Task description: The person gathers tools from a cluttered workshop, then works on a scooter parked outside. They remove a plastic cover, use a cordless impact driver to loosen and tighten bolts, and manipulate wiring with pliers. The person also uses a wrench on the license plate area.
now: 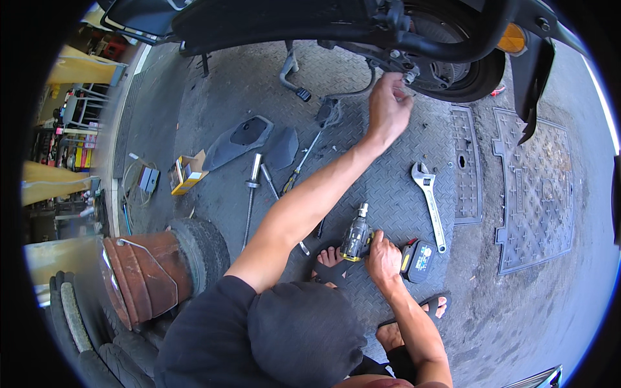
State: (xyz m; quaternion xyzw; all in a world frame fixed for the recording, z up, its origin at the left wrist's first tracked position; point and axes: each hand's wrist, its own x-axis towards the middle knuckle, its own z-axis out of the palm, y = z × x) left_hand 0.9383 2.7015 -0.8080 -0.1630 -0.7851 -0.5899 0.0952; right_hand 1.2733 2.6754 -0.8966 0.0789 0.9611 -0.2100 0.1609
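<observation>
Reaching up to the axle area of a motorbike wheel (446, 90), my left hand (390, 107) has its fingers closed beside a shiny bolt end (409, 75); whatever they pinch is hidden. My right hand (384, 260) is wrapped around the grip of a cordless impact wrench (355, 240), low over the floor plate. Its socket points up and away from me, and its battery (418, 260) shows to the right of my hand. An adjustable wrench (429, 207) lies right of the impact wrench. A screwdriver (301, 163) and a long socket bar (252, 187) lie left of my left forearm.
Dark plastic covers (242, 139) and a small yellow box (187, 173) lie at the left. A rusty bucket (152, 275) stands near tyres (123, 343). The motorbike's black frame tube (466, 48) overhangs the far side. A manhole cover (537, 187) is set into the ground at right.
</observation>
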